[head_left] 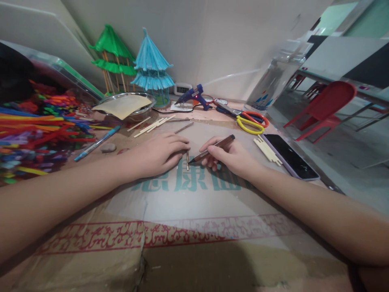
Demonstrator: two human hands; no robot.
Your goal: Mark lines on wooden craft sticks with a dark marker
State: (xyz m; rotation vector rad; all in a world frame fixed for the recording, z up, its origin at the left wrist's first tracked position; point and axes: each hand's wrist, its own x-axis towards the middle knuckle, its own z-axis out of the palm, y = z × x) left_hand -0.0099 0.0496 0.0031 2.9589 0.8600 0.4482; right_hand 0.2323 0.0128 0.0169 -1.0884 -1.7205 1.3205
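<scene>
My right hand (225, 152) grips a brown marker pen (217, 147), its dark tip touching a thin wooden stick (187, 161) in the middle of the work surface. My left hand (161, 152) lies low over the board, its fingertips pressed together on the upper part of that stick. The stick is partly brown and pale near its lower end. Just beyond the left hand rests a darker brown stick (184, 127). Several pale sticks (154, 126) lie behind the left hand, and a bundle of short pale sticks (267, 150) is right of the right hand.
Left are colourful pipe cleaners (33, 134), a blue pen (97, 142) and a glass bowl (152, 101). Behind stand green (114, 61) and blue (153, 65) pavilion models and a glue gun (194, 96). Yellow-handled scissors (251, 125), a phone (291, 156) and a clear bottle (267, 83) are right.
</scene>
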